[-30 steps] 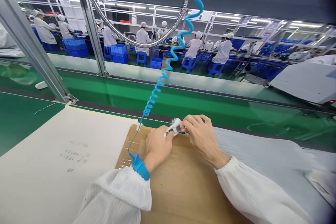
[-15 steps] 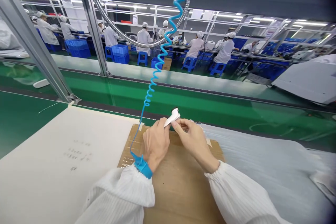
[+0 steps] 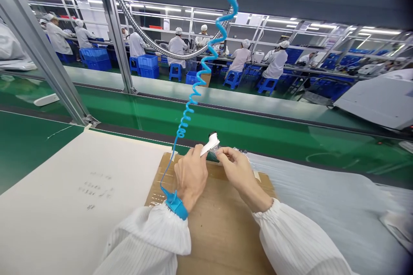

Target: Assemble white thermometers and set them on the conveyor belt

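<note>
My left hand [image 3: 191, 176] is closed round the lower end of a small white handheld device [image 3: 210, 144] with a black tip. The device tilts up to the right above the far edge of the cardboard sheet [image 3: 226, 223]. My right hand [image 3: 237, 169] is closed in a pinch just right of it. Between those fingertips and the device shows a small clear, shiny piece [image 3: 213, 149], like plastic film; its exact kind is too small to tell. A blue wrist strap [image 3: 176, 206] circles my left wrist, joined to a coiled blue cord [image 3: 203, 68].
White paper with faint writing [image 3: 106, 159] covers the bench at left. Translucent sheeting [image 3: 319, 197] lies at right. Beyond the bench runs a green conveyor belt [image 3: 155, 114], carrying a white object [image 3: 47, 99] at left. A metal post [image 3: 54, 60] rises there. People in white sit farther back.
My right fingers have moved slightly right, off the device's side, and the clear piece now shows between. The white object on the belt has shifted left. The coiled cord has swung right.
</note>
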`<state>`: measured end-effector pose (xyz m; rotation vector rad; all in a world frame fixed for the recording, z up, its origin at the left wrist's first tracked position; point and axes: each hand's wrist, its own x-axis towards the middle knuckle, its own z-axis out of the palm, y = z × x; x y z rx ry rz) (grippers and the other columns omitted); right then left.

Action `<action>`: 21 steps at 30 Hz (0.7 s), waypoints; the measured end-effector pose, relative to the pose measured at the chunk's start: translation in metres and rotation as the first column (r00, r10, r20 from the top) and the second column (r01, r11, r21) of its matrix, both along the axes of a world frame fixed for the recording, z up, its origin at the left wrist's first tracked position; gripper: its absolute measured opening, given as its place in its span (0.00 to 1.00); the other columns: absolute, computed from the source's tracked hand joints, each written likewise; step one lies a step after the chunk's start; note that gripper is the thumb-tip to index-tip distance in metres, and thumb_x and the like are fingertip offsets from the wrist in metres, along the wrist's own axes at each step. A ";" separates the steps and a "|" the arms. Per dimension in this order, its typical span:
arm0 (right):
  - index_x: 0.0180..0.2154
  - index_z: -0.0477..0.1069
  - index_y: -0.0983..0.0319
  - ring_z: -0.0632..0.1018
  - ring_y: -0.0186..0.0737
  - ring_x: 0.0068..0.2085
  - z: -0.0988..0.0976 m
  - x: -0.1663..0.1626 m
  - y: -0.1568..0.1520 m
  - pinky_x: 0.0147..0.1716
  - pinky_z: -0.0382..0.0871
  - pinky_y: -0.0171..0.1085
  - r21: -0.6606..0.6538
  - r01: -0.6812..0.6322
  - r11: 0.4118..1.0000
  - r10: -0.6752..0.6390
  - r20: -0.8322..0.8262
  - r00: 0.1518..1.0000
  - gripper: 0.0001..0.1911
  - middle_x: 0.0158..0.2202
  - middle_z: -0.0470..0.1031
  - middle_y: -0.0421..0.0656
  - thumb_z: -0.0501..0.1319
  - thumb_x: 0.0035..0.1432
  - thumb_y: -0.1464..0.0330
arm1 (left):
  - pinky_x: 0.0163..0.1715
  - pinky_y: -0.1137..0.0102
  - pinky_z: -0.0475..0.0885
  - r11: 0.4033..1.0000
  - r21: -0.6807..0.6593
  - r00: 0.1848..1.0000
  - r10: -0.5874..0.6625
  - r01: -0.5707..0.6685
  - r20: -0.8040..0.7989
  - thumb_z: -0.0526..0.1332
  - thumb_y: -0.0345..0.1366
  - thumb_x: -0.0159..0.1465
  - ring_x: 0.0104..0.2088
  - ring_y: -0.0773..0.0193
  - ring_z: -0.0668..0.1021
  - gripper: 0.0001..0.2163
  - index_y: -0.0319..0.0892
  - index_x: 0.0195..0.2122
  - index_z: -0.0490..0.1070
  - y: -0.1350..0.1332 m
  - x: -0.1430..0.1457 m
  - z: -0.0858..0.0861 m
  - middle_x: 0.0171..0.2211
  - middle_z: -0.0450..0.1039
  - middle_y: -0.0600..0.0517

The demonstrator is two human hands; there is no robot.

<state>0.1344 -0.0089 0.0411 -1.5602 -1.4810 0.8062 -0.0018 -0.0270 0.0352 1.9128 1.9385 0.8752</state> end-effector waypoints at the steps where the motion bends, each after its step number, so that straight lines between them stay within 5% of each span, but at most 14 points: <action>1: 0.30 0.72 0.59 0.68 0.39 0.29 0.000 0.000 -0.001 0.29 0.59 0.37 -0.004 0.010 1.000 -0.010 0.000 1.000 0.14 0.26 0.72 0.39 0.58 0.58 0.56 | 0.29 0.65 0.54 1.000 -0.009 1.000 0.000 0.000 0.002 0.47 0.41 0.73 0.39 0.55 0.78 0.15 0.48 0.50 0.70 0.000 0.001 0.001 0.42 0.78 0.46; 7: 0.34 0.74 0.59 0.72 0.40 0.31 0.002 -0.003 -0.005 0.32 0.62 0.38 0.119 -0.029 0.992 0.021 0.070 0.997 0.19 0.32 0.77 0.42 0.57 0.61 0.50 | 0.30 0.68 0.58 1.000 -0.021 0.999 -0.003 0.004 0.055 0.48 0.42 0.72 0.40 0.55 0.79 0.13 0.49 0.48 0.71 0.002 0.001 0.000 0.41 0.78 0.49; 11: 0.34 0.71 0.60 0.74 0.41 0.35 -0.003 0.020 0.005 0.36 0.64 0.40 0.289 -0.019 0.957 -0.063 0.271 0.961 0.13 0.36 0.76 0.44 0.56 0.65 0.59 | 0.35 0.66 0.64 0.954 -0.166 0.956 0.269 -0.248 0.118 0.51 0.40 0.71 0.40 0.51 0.79 0.12 0.46 0.47 0.71 0.015 -0.011 0.000 0.38 0.79 0.44; 14: 0.34 0.71 0.62 0.75 0.46 0.39 -0.009 0.043 0.014 0.41 0.63 0.45 0.313 -0.066 0.947 -0.148 0.612 0.777 0.11 0.37 0.77 0.50 0.52 0.67 0.71 | 0.39 0.65 0.67 0.937 -0.208 0.929 0.320 -0.281 0.187 0.51 0.40 0.70 0.42 0.52 0.79 0.12 0.45 0.48 0.71 0.019 -0.018 0.001 0.40 0.79 0.44; 17: 0.36 0.74 0.63 0.76 0.48 0.43 -0.011 0.057 0.009 0.44 0.63 0.46 0.177 -0.156 0.972 -0.049 0.799 0.599 0.14 0.40 0.79 0.53 0.52 0.62 0.81 | 0.39 0.64 0.67 0.944 -0.208 0.943 0.290 -0.255 0.162 0.51 0.43 0.70 0.42 0.50 0.79 0.14 0.47 0.49 0.72 0.014 -0.016 0.004 0.40 0.79 0.44; 21: 0.47 0.73 0.57 0.77 0.42 0.49 -0.007 0.078 -0.016 0.50 0.64 0.41 0.126 -0.139 0.982 -0.027 0.830 0.558 0.10 0.48 0.80 0.45 0.56 0.67 0.69 | 0.38 0.63 0.67 0.941 -0.228 0.953 0.281 -0.251 0.113 0.50 0.48 0.68 0.42 0.47 0.78 0.17 0.47 0.49 0.72 0.015 -0.014 0.005 0.41 0.79 0.45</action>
